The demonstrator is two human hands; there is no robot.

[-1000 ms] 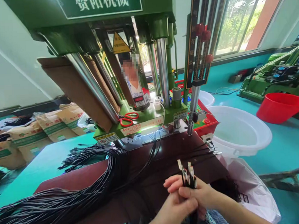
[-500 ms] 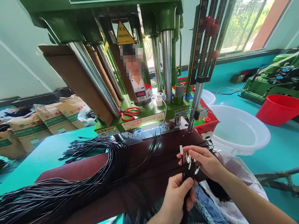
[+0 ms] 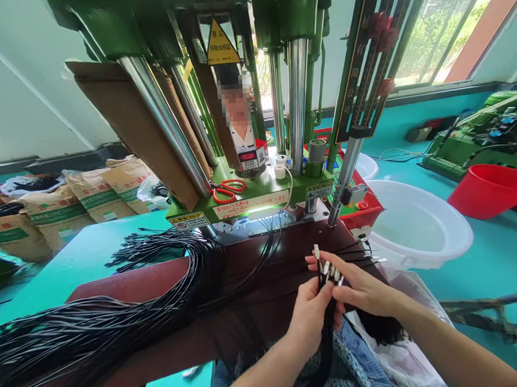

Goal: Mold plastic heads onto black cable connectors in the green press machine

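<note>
A bunch of black cables [image 3: 325, 357] hangs down over my lap, with my left hand [image 3: 309, 315] closed around it below the plugs. Several silver metal connectors [image 3: 332, 272] stick up at the top of this bunch. One connector [image 3: 317, 251] stands higher than the rest, upright at the left. My right hand [image 3: 362, 286] is closed at the connectors from the right, its fingers behind them and its thumb in front. A big loop of black cables [image 3: 130, 321] lies on the dark red board [image 3: 296, 243] to the left.
A green press [image 3: 258, 190] stands just beyond the board, red-handled scissors [image 3: 227, 189] resting on it. More cables run from its lower plate. At the right are a white tub [image 3: 455, 223] and a red bucket [image 3: 492, 190]. Paper sacks [image 3: 51, 216] line the left wall.
The spread connectors are now gathered closer together. My right thumb has come down near my left thumb. The view has shifted slightly, so the press appears higher and further right.
</note>
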